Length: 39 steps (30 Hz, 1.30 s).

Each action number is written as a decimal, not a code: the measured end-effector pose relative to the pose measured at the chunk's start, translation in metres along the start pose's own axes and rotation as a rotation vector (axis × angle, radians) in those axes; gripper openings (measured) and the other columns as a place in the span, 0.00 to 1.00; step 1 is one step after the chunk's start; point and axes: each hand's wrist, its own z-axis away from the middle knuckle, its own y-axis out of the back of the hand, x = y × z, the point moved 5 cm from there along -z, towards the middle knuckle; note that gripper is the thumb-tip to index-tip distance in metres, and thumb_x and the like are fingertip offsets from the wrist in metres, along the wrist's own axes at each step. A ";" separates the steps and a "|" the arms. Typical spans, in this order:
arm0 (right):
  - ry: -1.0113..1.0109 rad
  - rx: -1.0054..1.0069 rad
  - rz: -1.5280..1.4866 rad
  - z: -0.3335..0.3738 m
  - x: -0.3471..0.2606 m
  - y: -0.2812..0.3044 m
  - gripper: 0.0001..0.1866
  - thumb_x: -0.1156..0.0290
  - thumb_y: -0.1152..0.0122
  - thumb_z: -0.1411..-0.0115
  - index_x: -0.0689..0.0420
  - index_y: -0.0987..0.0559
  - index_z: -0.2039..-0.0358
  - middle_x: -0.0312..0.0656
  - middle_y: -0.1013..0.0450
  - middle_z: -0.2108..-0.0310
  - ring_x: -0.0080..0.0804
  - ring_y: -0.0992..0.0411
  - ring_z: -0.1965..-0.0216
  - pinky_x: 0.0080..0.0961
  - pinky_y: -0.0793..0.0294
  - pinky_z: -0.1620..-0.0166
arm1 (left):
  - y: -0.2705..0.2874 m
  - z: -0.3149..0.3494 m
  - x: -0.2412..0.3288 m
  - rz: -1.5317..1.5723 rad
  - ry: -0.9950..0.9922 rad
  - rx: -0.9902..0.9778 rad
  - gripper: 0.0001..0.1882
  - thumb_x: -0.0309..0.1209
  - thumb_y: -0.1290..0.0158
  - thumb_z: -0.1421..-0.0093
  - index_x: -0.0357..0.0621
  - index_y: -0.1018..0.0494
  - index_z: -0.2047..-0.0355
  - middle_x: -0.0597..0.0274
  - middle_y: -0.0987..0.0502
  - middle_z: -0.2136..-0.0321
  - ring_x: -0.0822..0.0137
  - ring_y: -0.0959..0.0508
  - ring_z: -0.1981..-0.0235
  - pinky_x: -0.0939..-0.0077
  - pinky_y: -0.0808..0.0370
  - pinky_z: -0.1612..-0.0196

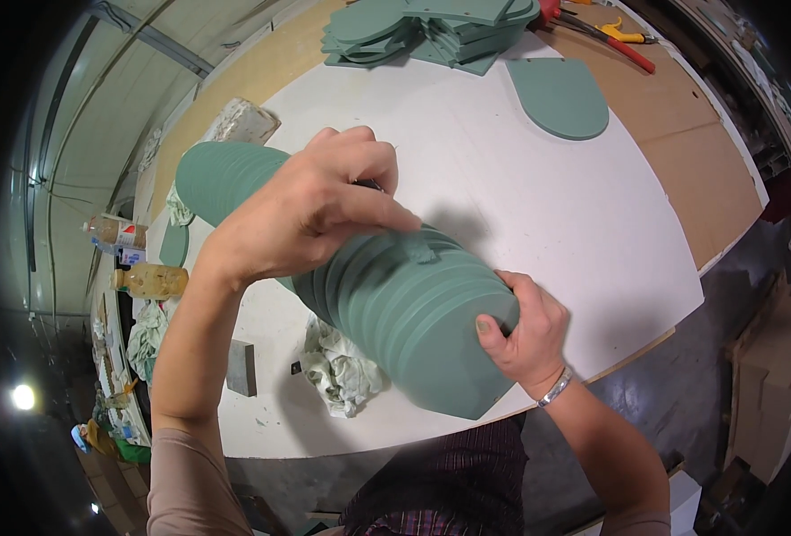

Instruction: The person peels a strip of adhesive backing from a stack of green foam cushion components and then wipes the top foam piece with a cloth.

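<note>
A long row of green rounded panels (449, 357) stands on edge across the white tabletop, leaning one against another from the far left to the near middle. My right hand (529, 330) grips the nearest panel at its right edge, thumb on its front face and fingers behind. Above the row's middle, my left hand (324, 196) is closed, fingers curled; a sliver of something dark shows between them, too hidden to name. Under its index fingertip, a blurred greenish patch (424, 252) lies along the panels' upper edges.
A pile of green panels (440, 36) lies at the back, with one loose panel (559, 98) to its right. A crumpled white cloth (337, 371) and a grey block (242, 368) sit near the front edge. A yellowish bottle (154, 281) stands at the left.
</note>
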 end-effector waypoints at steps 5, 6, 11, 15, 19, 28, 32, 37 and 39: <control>-0.003 -0.002 -0.008 0.000 -0.001 -0.001 0.33 0.41 0.37 0.43 0.66 0.21 0.62 0.51 0.22 0.74 0.48 0.22 0.74 0.37 0.21 0.69 | -0.003 -0.002 -0.005 -0.002 0.000 -0.011 0.14 0.23 0.37 0.54 0.49 0.15 0.64 0.66 0.30 0.69 0.63 0.30 0.63 0.65 0.38 0.56; -0.003 -0.002 -0.007 0.000 -0.001 0.000 0.33 0.41 0.37 0.43 0.66 0.21 0.62 0.51 0.22 0.74 0.48 0.22 0.74 0.37 0.21 0.69 | -0.003 -0.003 -0.005 0.001 0.004 -0.001 0.14 0.24 0.37 0.54 0.49 0.15 0.64 0.67 0.30 0.69 0.63 0.30 0.63 0.66 0.38 0.55; -0.009 0.003 -0.016 0.000 0.000 0.000 0.34 0.41 0.37 0.43 0.67 0.21 0.62 0.51 0.22 0.74 0.48 0.22 0.73 0.37 0.21 0.68 | -0.004 -0.005 -0.004 0.024 0.000 -0.017 0.14 0.24 0.37 0.53 0.49 0.15 0.64 0.67 0.30 0.70 0.63 0.30 0.63 0.65 0.38 0.55; -0.011 -0.002 -0.017 0.000 0.000 -0.001 0.34 0.41 0.37 0.43 0.67 0.21 0.62 0.51 0.22 0.74 0.48 0.21 0.73 0.37 0.21 0.68 | -0.004 -0.004 -0.008 0.059 0.034 -0.016 0.15 0.23 0.37 0.54 0.49 0.15 0.63 0.67 0.30 0.70 0.63 0.29 0.63 0.64 0.37 0.55; 0.000 0.002 -0.016 0.000 0.000 0.000 0.33 0.42 0.37 0.43 0.66 0.21 0.61 0.51 0.22 0.73 0.49 0.21 0.73 0.38 0.21 0.68 | -0.009 -0.004 -0.007 0.067 0.011 -0.005 0.16 0.22 0.37 0.54 0.49 0.15 0.63 0.66 0.30 0.70 0.62 0.29 0.63 0.65 0.36 0.56; 0.001 -0.003 -0.019 -0.002 0.000 0.000 0.33 0.43 0.36 0.43 0.66 0.21 0.61 0.51 0.22 0.74 0.49 0.22 0.73 0.38 0.21 0.68 | -0.015 -0.002 -0.008 0.048 0.067 0.055 0.17 0.20 0.36 0.57 0.47 0.15 0.64 0.66 0.30 0.71 0.62 0.29 0.64 0.67 0.34 0.57; 0.005 0.008 -0.020 -0.001 0.001 0.001 0.32 0.43 0.36 0.43 0.66 0.21 0.61 0.51 0.23 0.74 0.49 0.22 0.73 0.37 0.21 0.68 | -0.016 0.001 -0.010 0.083 0.090 0.084 0.16 0.20 0.36 0.57 0.47 0.15 0.65 0.67 0.30 0.72 0.62 0.29 0.65 0.67 0.33 0.57; -0.004 -0.006 -0.022 -0.001 0.000 0.001 0.32 0.43 0.36 0.43 0.66 0.21 0.61 0.51 0.23 0.74 0.49 0.22 0.73 0.38 0.21 0.68 | -0.017 0.004 -0.008 0.090 0.111 0.127 0.16 0.19 0.36 0.56 0.46 0.15 0.65 0.67 0.30 0.72 0.62 0.29 0.65 0.67 0.32 0.58; -0.005 -0.010 -0.021 0.000 0.000 0.000 0.32 0.43 0.36 0.43 0.66 0.21 0.61 0.51 0.23 0.74 0.49 0.22 0.73 0.38 0.21 0.68 | -0.017 0.005 -0.007 0.083 0.101 0.134 0.16 0.18 0.36 0.57 0.44 0.15 0.65 0.67 0.31 0.72 0.63 0.29 0.65 0.67 0.32 0.59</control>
